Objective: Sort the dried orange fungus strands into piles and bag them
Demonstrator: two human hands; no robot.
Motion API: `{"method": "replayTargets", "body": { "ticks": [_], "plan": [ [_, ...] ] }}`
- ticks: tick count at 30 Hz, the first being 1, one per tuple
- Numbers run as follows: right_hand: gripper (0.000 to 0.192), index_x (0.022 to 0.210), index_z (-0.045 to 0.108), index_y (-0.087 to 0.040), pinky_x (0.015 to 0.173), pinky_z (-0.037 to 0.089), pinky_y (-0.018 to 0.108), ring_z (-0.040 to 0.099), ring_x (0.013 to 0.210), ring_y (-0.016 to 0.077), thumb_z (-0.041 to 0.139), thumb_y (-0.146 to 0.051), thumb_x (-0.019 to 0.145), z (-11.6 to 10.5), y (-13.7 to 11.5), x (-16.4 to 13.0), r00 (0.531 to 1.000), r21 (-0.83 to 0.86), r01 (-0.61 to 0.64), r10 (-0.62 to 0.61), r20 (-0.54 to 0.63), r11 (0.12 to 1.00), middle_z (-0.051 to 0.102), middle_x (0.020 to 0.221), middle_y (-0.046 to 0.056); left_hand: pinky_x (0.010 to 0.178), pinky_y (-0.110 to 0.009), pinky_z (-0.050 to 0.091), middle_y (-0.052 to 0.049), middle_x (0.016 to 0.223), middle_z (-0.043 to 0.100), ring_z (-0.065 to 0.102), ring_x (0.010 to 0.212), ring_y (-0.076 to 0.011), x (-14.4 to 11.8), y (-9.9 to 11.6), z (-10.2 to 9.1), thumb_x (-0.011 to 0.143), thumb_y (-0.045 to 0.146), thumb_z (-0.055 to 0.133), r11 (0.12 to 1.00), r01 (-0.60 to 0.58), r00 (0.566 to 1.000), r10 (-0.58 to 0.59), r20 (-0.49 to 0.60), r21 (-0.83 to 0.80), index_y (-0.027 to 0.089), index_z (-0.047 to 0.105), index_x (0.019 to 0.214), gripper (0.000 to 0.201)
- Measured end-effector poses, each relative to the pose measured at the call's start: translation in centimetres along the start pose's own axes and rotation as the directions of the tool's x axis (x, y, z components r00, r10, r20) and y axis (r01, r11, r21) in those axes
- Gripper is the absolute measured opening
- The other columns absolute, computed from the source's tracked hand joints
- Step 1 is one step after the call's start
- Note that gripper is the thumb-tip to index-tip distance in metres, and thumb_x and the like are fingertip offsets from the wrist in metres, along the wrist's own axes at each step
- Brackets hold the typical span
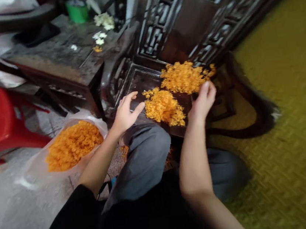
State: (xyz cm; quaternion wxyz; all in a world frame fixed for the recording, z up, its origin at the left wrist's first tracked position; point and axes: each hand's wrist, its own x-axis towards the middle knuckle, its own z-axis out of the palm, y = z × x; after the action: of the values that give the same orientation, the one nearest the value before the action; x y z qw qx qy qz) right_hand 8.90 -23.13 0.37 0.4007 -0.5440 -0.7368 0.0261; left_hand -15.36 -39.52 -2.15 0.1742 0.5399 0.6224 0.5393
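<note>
Two orange petal heaps lie on a dark wooden seat between loosely spread, empty hands, just right of the left hand fingertips (right hand touches the far heap's edge).

No text, label, brand, number or sign can be read anywhere in the frame. The green cup at the upper left is blurred and shows no lettering, and the clear bag at the lower left bears no legible print.
</note>
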Motion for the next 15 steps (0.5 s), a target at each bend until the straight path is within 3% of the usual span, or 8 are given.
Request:
{"method": "replayTargets", "body": {
  "ticks": [1,2,3,4,7,9,11,15],
  "plan": [
    [0.087,0.161,0.035,-0.006,0.108,0.046,0.063,0.051,0.143,0.0381,-0.006,-0.057,0.104,0.6,1.8,-1.1,0.965,-0.074,-0.262,0.262,-0.015,0.962,0.05,0.15,0.032,0.116,-0.046,0.042,-0.013,0.143,0.062,0.059,0.132,-0.0283,1.9,-0.7,3.3,0.096,0.05,0.061,0.999,0.028,1.0,-0.028,0.011,-0.017,0.025,0.056,0.147,0.057],
    [0.089,0.162,0.032,-0.004,0.11,0.043,0.065,0.044,0.148,0.0417,0.0,-0.063,0.103,1.4,3.0,-2.4,0.885,-0.147,-0.46,0.465,0.003,0.876,0.042,0.155,0.035,0.12,-0.05,0.037,-0.014,0.15,0.058,0.054,0.139,-0.0305,3.6,-1.5,6.4,0.097,0.053,0.059,0.996,0.09,0.995,-0.09,0.038,-0.012,0.026,0.053,0.15,0.06],
    [0.092,0.165,0.025,-0.006,0.108,0.042,0.069,0.036,0.152,0.0461,0.008,-0.069,0.101,2.4,3.6,-3.7,0.801,-0.214,-0.574,0.596,0.057,0.791,0.029,0.162,0.036,0.122,-0.055,0.032,-0.015,0.156,0.052,0.048,0.145,-0.0334,5.2,-2.2,9.0,0.097,0.056,0.059,0.987,0.159,0.984,-0.161,0.079,0.03,0.028,0.05,0.153,0.064],
    [0.094,0.168,0.017,-0.01,0.105,0.041,0.075,0.028,0.154,0.0507,0.014,-0.074,0.099,3.4,3.8,-5.0,0.742,-0.259,-0.62,0.661,0.112,0.74,0.015,0.168,0.036,0.123,-0.062,0.025,-0.016,0.162,0.045,0.041,0.15,-0.0372,6.6,-2.9,11.1,0.096,0.059,0.058,0.973,0.21,0.967,-0.221,0.126,0.097,0.031,0.047,0.156,0.067],
    [0.092,0.169,0.0,-0.01,0.102,0.031,0.084,0.018,0.155,0.0555,0.012,-0.07,0.099,5.5,3.5,-7.3,0.681,-0.336,-0.632,0.707,0.189,0.698,0.002,0.169,0.037,0.121,-0.075,0.009,-0.013,0.173,0.023,0.017,0.159,-0.0447,9.6,-4.0,15.1,0.093,0.069,0.054,0.939,0.228,0.922,-0.293,0.254,0.256,0.039,0.038,0.161,0.075],
    [0.087,0.169,-0.003,-0.01,0.107,0.031,0.078,0.022,0.155,0.0513,0.005,-0.063,0.101,6.4,3.7,-7.5,0.684,-0.386,-0.596,0.697,0.217,0.704,0.006,0.169,0.037,0.121,-0.076,0.005,-0.009,0.176,0.014,0.006,0.161,-0.0459,10.7,-4.2,16.4,0.092,0.073,0.053,0.942,0.161,0.904,-0.26,0.339,0.293,0.043,0.035,0.161,0.078],
    [0.083,0.169,0.001,-0.012,0.113,0.033,0.068,0.026,0.157,0.0441,0.003,-0.061,0.102,7.2,4.1,-7.2,0.731,-0.366,-0.541,0.639,0.239,0.757,0.011,0.17,0.033,0.121,-0.075,0.005,-0.006,0.177,0.012,0.005,0.16,-0.046,11.3,-4.4,17.4,0.092,0.074,0.051,0.947,0.098,0.884,-0.224,0.41,0.307,0.045,0.036,0.161,0.076],
    [0.077,0.169,0.015,-0.018,0.118,0.033,0.059,0.028,0.157,0.0342,0.005,-0.058,0.104,8.9,4.8,-6.1,0.829,-0.222,-0.447,0.494,0.261,0.867,0.023,0.169,0.025,0.124,-0.069,0.013,-0.008,0.172,0.029,0.023,0.158,-0.042,11.0,-5.2,19.4,0.096,0.068,0.05,0.942,0.067,0.875,-0.214,0.435,0.329,0.041,0.053,0.152,0.063]
  ]
}}
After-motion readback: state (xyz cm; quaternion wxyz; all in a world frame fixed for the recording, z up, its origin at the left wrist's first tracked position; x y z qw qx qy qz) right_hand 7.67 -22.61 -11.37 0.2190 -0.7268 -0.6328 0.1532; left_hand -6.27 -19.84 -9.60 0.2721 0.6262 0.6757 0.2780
